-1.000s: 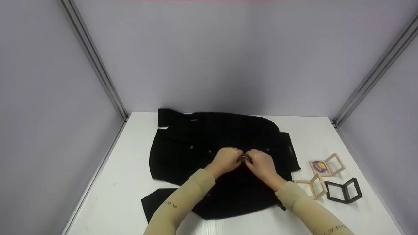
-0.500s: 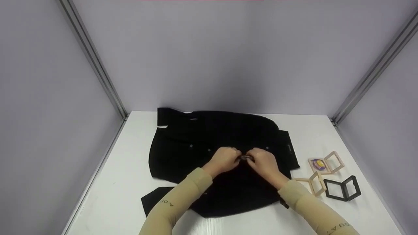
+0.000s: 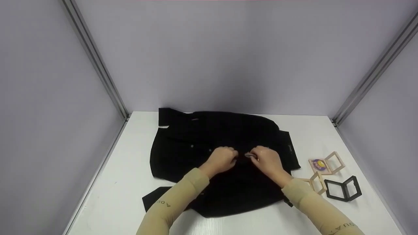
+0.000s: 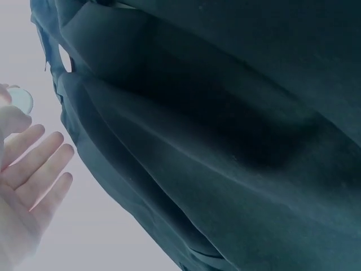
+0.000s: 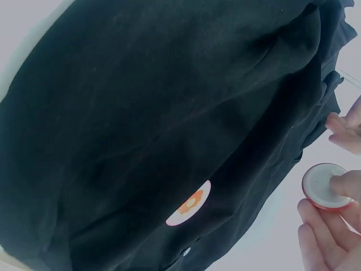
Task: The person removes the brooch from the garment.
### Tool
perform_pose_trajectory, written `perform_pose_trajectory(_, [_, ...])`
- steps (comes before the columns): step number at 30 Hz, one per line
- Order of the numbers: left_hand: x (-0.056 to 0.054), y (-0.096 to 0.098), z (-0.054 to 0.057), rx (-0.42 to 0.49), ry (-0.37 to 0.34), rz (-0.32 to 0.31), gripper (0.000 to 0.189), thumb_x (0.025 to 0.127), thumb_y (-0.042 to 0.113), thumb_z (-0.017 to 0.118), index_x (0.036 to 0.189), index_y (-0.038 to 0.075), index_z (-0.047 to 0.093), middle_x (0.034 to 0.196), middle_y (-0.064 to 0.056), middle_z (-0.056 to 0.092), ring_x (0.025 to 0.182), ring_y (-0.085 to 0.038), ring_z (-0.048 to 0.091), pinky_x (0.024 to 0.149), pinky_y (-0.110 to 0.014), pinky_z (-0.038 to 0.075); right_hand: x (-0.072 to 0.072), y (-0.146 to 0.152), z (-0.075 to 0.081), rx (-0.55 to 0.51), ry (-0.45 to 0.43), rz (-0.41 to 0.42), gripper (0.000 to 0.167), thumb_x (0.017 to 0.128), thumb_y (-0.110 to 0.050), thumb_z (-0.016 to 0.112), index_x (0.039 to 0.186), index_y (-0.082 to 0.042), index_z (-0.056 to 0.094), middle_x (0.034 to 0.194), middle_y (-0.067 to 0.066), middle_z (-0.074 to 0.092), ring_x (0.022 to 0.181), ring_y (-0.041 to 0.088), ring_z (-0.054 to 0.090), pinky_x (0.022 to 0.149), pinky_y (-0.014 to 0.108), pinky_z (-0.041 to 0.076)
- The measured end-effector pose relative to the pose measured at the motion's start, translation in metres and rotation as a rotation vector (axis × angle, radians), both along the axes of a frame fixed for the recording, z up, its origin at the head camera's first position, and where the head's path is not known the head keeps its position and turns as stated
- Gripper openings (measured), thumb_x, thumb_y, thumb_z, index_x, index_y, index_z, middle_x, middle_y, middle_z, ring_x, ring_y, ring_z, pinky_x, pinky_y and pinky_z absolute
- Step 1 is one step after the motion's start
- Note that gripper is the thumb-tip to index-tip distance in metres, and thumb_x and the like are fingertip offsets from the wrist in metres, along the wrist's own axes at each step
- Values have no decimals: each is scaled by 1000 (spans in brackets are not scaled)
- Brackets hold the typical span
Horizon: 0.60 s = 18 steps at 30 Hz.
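Between L hand (image 3: 222, 159) and R hand (image 3: 268, 160): disc (image 5: 317, 183) now R-held only

White-faced, red-rimmed, it's pinched btw R hand's thumb & fingers, on the side facing L hand. Approx. 0.5 s ago both hands were at it; now there's a visible gap on the L side, i.e. R hand alone carries it & L hand is free. L hand: released, fingers loosely extended per left wrist view, nothing seen in it.

Under both hands: black cloth (image 3: 225, 130) w/ pale dots, spread on worktop (image 3: 117, 156).

Right of R hand, 3 small hinged frames, all opened: pink frame (image 3: 328, 166) w/ purple-yellow badge (image 3: 320, 164) in it; wood frame (image 3: 322, 181), part hidden by R sleeve (image 3: 318, 207); black frame (image 3: 345, 192) farthest right.
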<state>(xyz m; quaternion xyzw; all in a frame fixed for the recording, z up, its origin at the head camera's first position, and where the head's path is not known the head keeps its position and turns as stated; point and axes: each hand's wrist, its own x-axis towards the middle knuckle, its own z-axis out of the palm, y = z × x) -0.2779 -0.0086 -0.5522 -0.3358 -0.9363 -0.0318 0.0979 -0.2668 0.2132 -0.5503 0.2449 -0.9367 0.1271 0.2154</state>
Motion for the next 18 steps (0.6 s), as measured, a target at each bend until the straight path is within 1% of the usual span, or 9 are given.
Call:
perform_pose_trajectory(7, [1, -12, 0, -5, -2, 20, 13, 97, 26, 75, 105, 16, 76, 99, 0, 74, 90, -17, 72, 82, -33, 62, 2, 13, 4, 27, 30, -6, 11, 83, -10, 85, 85, -10, 75, 77, 3, 70, 65, 23, 67, 60, 41, 58])
perform_pose_trajectory(11, [1, -17, -1, 0, -17, 35, 19, 96, 29, 76, 109, 15, 75, 103, -1, 73, 94, -18, 72, 86, -34, 62, 3, 19, 7, 23, 20, -15, 10, 83, -9, 84, 86, -10, 75, 77, 3, 70, 65, 23, 68, 60, 42, 58])
perform_pose_trajectory(15, [0, -19, 0, 2, -28, 39, 25, 96, 33, 77, 113, 14, 74, 106, -2, 73, 96, -19, 71, 87, -35, 62, 3, 23, 9, 24, 24, -19, 11, 82, -8, 84, 85, -9, 74, 77, 3, 70, 65, 24, 67, 60, 44, 57])
perform_pose_trajectory(18, [-1, -19, 1, 0, -21, 38, 30, 96, 36, 77, 116, 14, 73, 108, -2, 73, 98, -19, 71, 89, -35, 61, 3, 25, 13, 26, 20, -21, 12, 82, -9, 86, 85, -8, 74, 77, 4, 69, 64, 25, 67, 60, 45, 57])
